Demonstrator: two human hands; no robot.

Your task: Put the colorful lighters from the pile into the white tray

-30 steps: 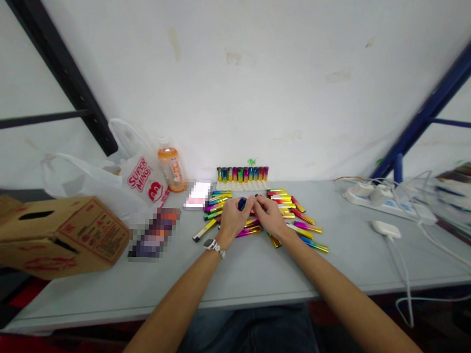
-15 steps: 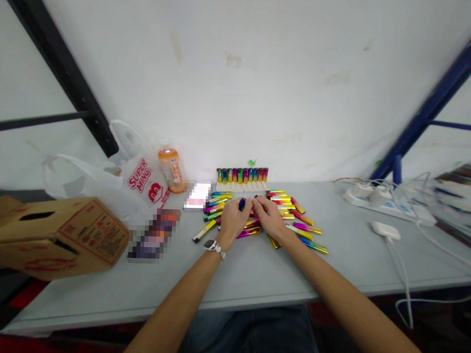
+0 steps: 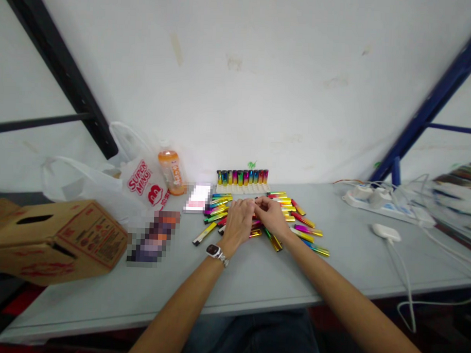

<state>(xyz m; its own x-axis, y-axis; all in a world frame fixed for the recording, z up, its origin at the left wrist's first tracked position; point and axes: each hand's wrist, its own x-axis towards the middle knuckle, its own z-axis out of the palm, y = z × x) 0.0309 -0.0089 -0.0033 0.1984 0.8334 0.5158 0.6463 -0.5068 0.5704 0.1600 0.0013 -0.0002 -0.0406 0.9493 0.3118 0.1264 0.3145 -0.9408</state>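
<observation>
My left hand [image 3: 239, 218] and my right hand [image 3: 271, 214] meet fingertip to fingertip over a spread of shiny rainbow-metallic lighters [image 3: 275, 240] lying on the grey table. Both hands are closed, the right one in a pinch; whatever sits between the fingers is hidden. Loose lighters fan out to the left, such as a yellow one [image 3: 204, 233], and to the right, such as a purple-gold one [image 3: 308, 230]. Behind the hands, several lighters [image 3: 240, 177] stand upright in a row in a white rack [image 3: 250, 189] against the wall.
On the left are a cardboard box [image 3: 90, 238], a white plastic bag [image 3: 142, 178], an orange-drink bottle [image 3: 172, 171], a blurred-out flat item [image 3: 154, 238] and a bright white one [image 3: 198, 198]. A power strip [image 3: 389, 206] and white charger [image 3: 386, 231] with cables lie right.
My left hand has rolled over, its back now facing up, and the dark blue end that showed in it is hidden. My right hand stays nearly in place.
</observation>
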